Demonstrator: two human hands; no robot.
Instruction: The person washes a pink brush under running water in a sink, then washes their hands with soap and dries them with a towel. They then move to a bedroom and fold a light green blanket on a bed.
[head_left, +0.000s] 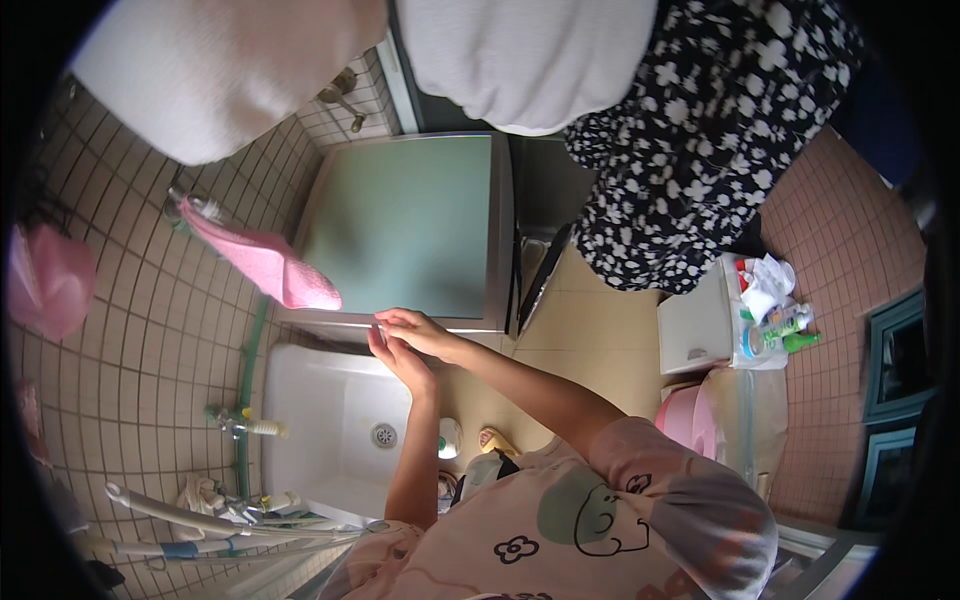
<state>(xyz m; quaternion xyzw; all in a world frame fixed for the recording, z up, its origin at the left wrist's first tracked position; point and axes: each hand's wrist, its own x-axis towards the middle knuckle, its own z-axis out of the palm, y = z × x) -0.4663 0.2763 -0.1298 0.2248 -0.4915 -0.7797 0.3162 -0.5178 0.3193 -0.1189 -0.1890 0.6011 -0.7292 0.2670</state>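
Observation:
My left hand (399, 361) and my right hand (414, 331) are close together, fingertips near each other, over the far right corner of a white sink (300, 420). Neither hand shows anything in it; the fingers are loosely bent and somewhat apart. Just beyond them is the near edge of a washing machine (405, 225) with a flat greenish lid. A pink towel (277, 266) hangs from the wall at the left, its lower end over the lid's near left part, close to my fingertips. The sink has a metal drain (384, 436).
Taps (244, 424) and hoses (180, 517) line the tiled wall at left. White cloths (225, 60) and a black floral garment (675, 150) hang overhead. Bottles (776, 322) stand on a white cabinet (694, 326) at right, beside a pink container (686, 420).

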